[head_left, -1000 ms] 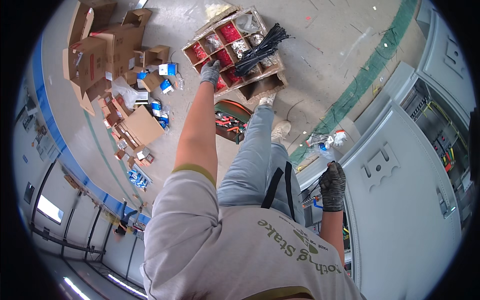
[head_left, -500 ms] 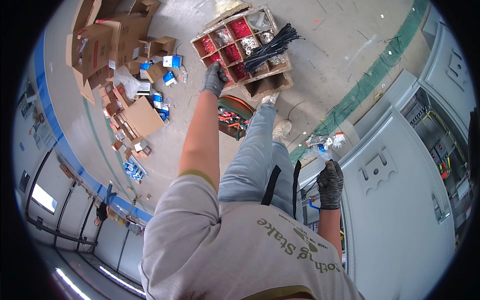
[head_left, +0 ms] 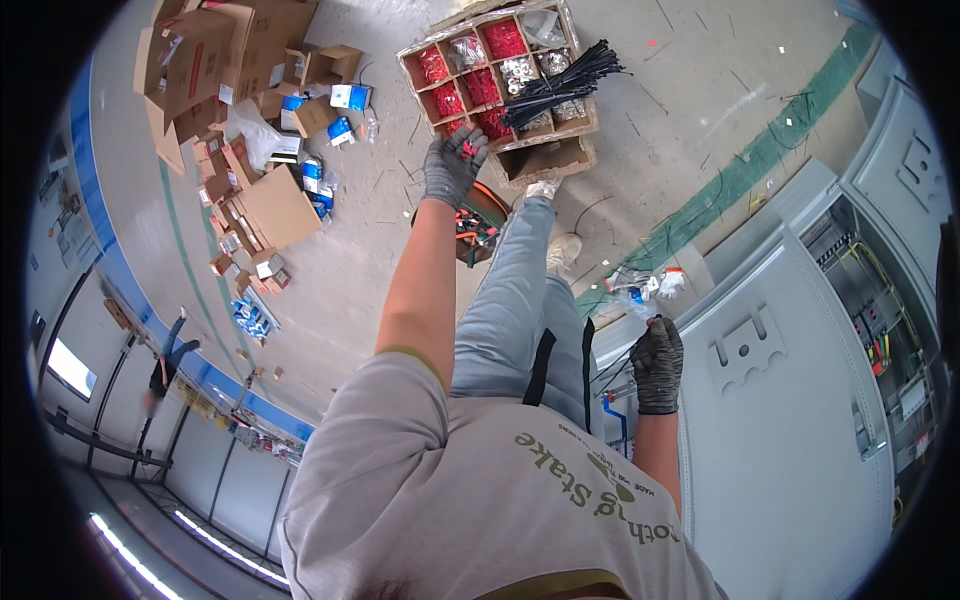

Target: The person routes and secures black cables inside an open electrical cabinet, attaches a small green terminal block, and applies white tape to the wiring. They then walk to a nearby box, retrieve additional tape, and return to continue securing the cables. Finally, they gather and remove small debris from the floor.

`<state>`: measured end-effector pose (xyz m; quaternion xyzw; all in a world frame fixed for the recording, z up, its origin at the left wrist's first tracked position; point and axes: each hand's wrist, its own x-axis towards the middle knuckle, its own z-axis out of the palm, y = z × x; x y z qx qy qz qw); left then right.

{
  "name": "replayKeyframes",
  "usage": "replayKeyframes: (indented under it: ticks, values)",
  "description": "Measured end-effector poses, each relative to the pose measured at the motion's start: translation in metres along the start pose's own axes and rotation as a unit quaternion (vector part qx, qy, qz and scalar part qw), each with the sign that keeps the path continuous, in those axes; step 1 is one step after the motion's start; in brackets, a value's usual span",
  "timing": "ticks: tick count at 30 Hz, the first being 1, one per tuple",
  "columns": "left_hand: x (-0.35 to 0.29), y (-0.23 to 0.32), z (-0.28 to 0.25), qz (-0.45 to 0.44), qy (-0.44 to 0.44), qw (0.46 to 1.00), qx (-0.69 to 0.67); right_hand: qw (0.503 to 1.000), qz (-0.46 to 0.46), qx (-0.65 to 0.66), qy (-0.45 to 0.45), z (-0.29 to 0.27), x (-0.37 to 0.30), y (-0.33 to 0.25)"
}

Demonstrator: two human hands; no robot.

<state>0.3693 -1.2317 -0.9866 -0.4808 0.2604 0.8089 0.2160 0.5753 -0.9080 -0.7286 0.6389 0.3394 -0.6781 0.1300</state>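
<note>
My left hand (head_left: 453, 172), in a dark grey knitted glove, is just off the near edge of a divided cardboard box (head_left: 452, 88). Its fingers are curled around a few small red pieces (head_left: 468, 149), too small to name exactly. The box's compartments hold red pieces (head_left: 503, 39), silvery metal parts (head_left: 518, 75) and clear bags; a bundle of black cable ties (head_left: 568, 84) lies across it. My right hand (head_left: 657, 368), gloved alike, is closed beside the grey cabinet door. Thin dark wires (head_left: 617, 372) run from its fingers. A blue curved handle (head_left: 614, 412) shows below them.
A tool bag (head_left: 487, 212) stands on the floor by my legs. Cardboard boxes (head_left: 268, 215) and blue-white packets are piled at left. Open grey cabinets (head_left: 790, 420) with wiring stand at right. White gloves (head_left: 668, 283) lie near the door. Another person (head_left: 170, 365) is far left.
My left hand has come out of the divided box, nearer to me and rightward, and red pieces now show in its fingers. My right hand has barely moved. The view has shifted slightly.
</note>
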Motion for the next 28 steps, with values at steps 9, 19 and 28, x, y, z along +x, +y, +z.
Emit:
replayKeyframes:
  ticks: [9, 19, 28]
  values:
    - [0.058, -0.028, -0.017, 0.065, 0.131, 0.984, 0.105, 1.0, -0.008, -0.004, 0.006, 0.001, 0.003, 0.0]
    - [0.083, -0.049, -0.037, 0.149, 0.136, 0.961, 0.191, 0.997, -0.012, -0.02, -0.071, 0.015, 0.008, -0.014]
    - [-0.032, -0.049, 0.021, 0.118, 0.041, 0.947, 0.297, 0.957, -0.005, 0.116, -0.265, 0.075, 0.01, -0.05]
